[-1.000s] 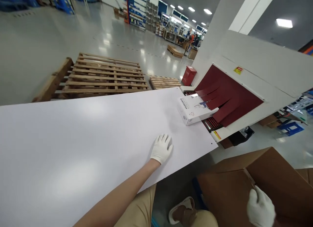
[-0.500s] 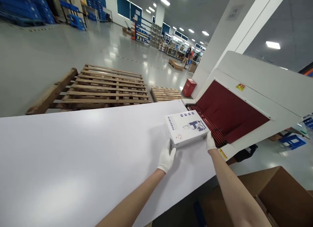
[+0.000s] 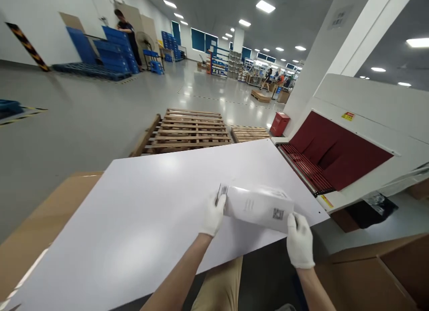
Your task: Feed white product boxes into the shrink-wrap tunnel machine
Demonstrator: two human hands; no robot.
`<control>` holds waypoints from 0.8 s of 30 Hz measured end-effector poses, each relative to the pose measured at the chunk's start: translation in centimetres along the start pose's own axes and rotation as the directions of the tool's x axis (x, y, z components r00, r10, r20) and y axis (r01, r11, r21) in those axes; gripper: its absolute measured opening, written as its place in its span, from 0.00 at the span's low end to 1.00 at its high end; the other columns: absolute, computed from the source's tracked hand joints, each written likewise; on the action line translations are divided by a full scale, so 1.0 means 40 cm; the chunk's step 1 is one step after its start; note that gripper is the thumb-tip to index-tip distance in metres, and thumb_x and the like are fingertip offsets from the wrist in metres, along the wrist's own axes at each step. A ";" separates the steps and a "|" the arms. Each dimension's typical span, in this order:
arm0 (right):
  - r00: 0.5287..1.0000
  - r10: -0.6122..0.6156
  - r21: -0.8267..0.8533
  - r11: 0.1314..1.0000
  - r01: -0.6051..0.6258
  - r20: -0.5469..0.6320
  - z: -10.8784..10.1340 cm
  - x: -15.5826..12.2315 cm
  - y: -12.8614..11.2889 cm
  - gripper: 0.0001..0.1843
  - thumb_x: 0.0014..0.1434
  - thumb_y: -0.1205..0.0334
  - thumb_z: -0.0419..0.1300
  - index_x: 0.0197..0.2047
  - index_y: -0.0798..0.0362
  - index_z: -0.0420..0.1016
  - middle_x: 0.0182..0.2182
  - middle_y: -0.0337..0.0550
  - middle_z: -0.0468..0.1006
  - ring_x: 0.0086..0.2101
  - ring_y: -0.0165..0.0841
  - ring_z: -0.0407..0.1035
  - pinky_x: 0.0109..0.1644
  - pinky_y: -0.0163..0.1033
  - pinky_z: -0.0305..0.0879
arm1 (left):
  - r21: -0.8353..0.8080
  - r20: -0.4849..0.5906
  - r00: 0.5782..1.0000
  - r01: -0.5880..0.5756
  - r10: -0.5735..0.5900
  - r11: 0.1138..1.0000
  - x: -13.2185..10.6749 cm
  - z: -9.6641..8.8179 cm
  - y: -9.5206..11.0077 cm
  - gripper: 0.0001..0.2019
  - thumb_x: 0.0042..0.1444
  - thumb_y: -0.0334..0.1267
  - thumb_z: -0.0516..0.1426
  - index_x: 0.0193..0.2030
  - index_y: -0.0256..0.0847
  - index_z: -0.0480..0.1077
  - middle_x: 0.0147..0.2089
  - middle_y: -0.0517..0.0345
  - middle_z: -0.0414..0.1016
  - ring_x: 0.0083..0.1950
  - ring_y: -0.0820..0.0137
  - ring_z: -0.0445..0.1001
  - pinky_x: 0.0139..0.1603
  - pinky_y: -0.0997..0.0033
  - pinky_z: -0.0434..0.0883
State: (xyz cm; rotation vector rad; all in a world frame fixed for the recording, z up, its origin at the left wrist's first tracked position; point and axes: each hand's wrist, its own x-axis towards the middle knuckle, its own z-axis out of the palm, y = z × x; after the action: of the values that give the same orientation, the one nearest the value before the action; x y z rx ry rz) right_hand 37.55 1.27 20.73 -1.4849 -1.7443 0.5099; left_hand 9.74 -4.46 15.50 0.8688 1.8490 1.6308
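Note:
A white printed box (image 3: 258,206) is lifted just above the near edge of the white table (image 3: 150,212), tilted so its side with small codes faces me. My left hand (image 3: 212,214), in a white glove, grips its left end. At the box's right end, my gloved right hand (image 3: 299,241) holds the lower corner. The box is clear of the machine's red roller conveyor (image 3: 306,170).
The white machine (image 3: 365,119) with dark red curtain strips (image 3: 338,154) stands at the right. An open cardboard carton (image 3: 372,277) sits low right, another carton edge (image 3: 40,221) at the left. Wooden pallets (image 3: 187,130) lie beyond the table. A person (image 3: 125,31) stands far left by blue crates.
The box came out of the red curtain; both hands took it and drew it back from the rollers toward me, turning it onto its side. My view has swung left.

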 end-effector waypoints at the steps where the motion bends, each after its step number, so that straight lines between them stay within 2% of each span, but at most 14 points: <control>1: 0.999 -0.006 -0.031 0.999 0.007 0.038 -0.016 0.019 -0.025 0.31 0.66 0.33 0.50 0.46 0.52 0.77 0.47 0.53 0.80 0.49 0.47 0.73 0.55 0.49 0.65 | 0.122 0.019 0.999 -0.041 0.039 0.992 0.013 -0.024 0.031 0.18 0.68 0.50 0.49 0.37 0.41 0.72 0.37 0.52 0.77 0.42 0.62 0.76 0.45 0.64 0.69; 3: 0.987 0.055 -0.076 0.996 -0.044 0.148 -0.026 0.069 -0.055 0.30 0.63 0.32 0.54 0.42 0.51 0.78 0.43 0.50 0.81 0.46 0.47 0.73 0.53 0.49 0.66 | 0.244 0.067 0.997 -0.055 0.040 0.968 0.046 -0.056 0.076 0.18 0.68 0.48 0.49 0.30 0.43 0.69 0.30 0.56 0.73 0.35 0.64 0.73 0.39 0.65 0.65; 4: 0.978 0.086 -0.071 0.995 -0.074 0.192 -0.023 0.092 -0.059 0.30 0.61 0.32 0.57 0.43 0.52 0.78 0.43 0.50 0.82 0.46 0.47 0.74 0.53 0.49 0.66 | 0.269 0.090 0.996 -0.043 0.019 0.962 0.061 -0.065 0.090 0.17 0.67 0.47 0.50 0.28 0.43 0.67 0.28 0.57 0.72 0.32 0.65 0.72 0.37 0.65 0.64; 6: 0.963 0.081 0.063 0.993 -0.100 0.257 -0.004 0.122 -0.049 0.35 0.58 0.32 0.61 0.55 0.53 0.77 0.51 0.52 0.80 0.52 0.48 0.73 0.57 0.50 0.67 | 0.303 0.112 0.994 -0.023 -0.012 0.953 0.075 -0.074 0.105 0.17 0.65 0.46 0.52 0.26 0.44 0.66 0.26 0.57 0.70 0.29 0.64 0.70 0.35 0.64 0.62; 8: 0.955 0.026 0.295 0.948 -0.117 0.297 0.017 0.129 -0.027 0.44 0.58 0.33 0.63 0.69 0.51 0.66 0.64 0.53 0.72 0.61 0.47 0.68 0.65 0.50 0.65 | 0.333 0.105 0.994 -0.035 0.000 0.942 0.068 -0.075 0.112 0.15 0.65 0.46 0.51 0.30 0.44 0.70 0.31 0.54 0.75 0.34 0.61 0.73 0.38 0.63 0.64; 10: 0.936 -0.004 0.479 0.860 -0.175 0.351 0.033 0.122 -0.005 0.49 0.59 0.34 0.65 0.75 0.47 0.57 0.70 0.50 0.64 0.67 0.47 0.62 0.71 0.51 0.60 | 0.362 0.078 0.996 -0.066 0.040 0.930 0.046 -0.069 0.121 0.13 0.64 0.49 0.53 0.42 0.44 0.73 0.41 0.49 0.79 0.44 0.56 0.76 0.45 0.61 0.66; 11: 0.929 -0.005 0.529 0.823 -0.206 0.370 0.037 0.116 0.003 0.50 0.58 0.34 0.65 0.76 0.46 0.56 0.71 0.50 0.63 0.68 0.47 0.61 0.72 0.52 0.59 | 0.389 0.058 0.996 -0.080 0.062 0.918 0.034 -0.062 0.126 0.16 0.62 0.52 0.57 0.47 0.43 0.73 0.46 0.46 0.79 0.49 0.53 0.76 0.49 0.59 0.66; 13: 0.924 -0.008 0.584 0.777 -0.234 0.382 0.041 0.107 0.013 0.50 0.58 0.35 0.67 0.75 0.47 0.58 0.70 0.51 0.65 0.68 0.49 0.61 0.73 0.55 0.58 | 0.425 -0.006 0.995 -0.089 0.101 0.901 0.013 -0.043 0.136 0.32 0.49 0.60 0.66 0.54 0.40 0.71 0.52 0.39 0.78 0.57 0.45 0.74 0.56 0.56 0.66; 15: 0.930 -0.023 0.609 0.761 -0.222 0.366 0.042 0.104 0.019 0.48 0.58 0.36 0.67 0.75 0.48 0.60 0.68 0.51 0.67 0.67 0.50 0.61 0.73 0.56 0.58 | 0.400 -0.089 0.989 -0.072 0.117 0.914 0.000 -0.023 0.142 0.43 0.34 0.64 0.72 0.53 0.38 0.72 0.53 0.34 0.77 0.59 0.39 0.72 0.60 0.53 0.64; 17: 0.934 -0.031 0.611 0.764 -0.207 0.355 0.044 0.106 0.025 0.47 0.59 0.37 0.67 0.74 0.47 0.62 0.68 0.51 0.68 0.67 0.51 0.61 0.73 0.57 0.57 | 0.328 -0.151 0.983 -0.051 0.106 0.943 -0.004 -0.008 0.141 0.45 0.27 0.62 0.75 0.51 0.38 0.72 0.53 0.32 0.77 0.60 0.36 0.72 0.63 0.52 0.63; 21: 0.946 -0.048 0.595 0.787 -0.162 0.321 0.055 0.111 0.042 0.45 0.59 0.36 0.66 0.72 0.48 0.65 0.64 0.50 0.73 0.66 0.51 0.64 0.70 0.57 0.62 | 0.238 -0.148 0.984 -0.058 0.095 0.970 0.007 -0.014 0.126 0.45 0.27 0.59 0.76 0.53 0.38 0.75 0.53 0.33 0.77 0.61 0.36 0.71 0.65 0.48 0.62; 24: 0.945 -0.073 0.600 0.787 -0.143 0.320 0.063 0.109 0.051 0.44 0.59 0.37 0.66 0.72 0.49 0.65 0.62 0.51 0.75 0.64 0.51 0.66 0.67 0.56 0.67 | -0.004 -0.046 0.999 0.002 -0.003 1.000 0.033 -0.041 0.097 0.29 0.44 0.59 0.70 0.47 0.39 0.79 0.49 0.39 0.81 0.58 0.43 0.75 0.64 0.49 0.66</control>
State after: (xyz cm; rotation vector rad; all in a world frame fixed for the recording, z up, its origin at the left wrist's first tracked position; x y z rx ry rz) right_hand 36.86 6.38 18.97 -0.9885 -1.5591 1.2790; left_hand 8.13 -4.27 19.62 0.8332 1.8764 1.6658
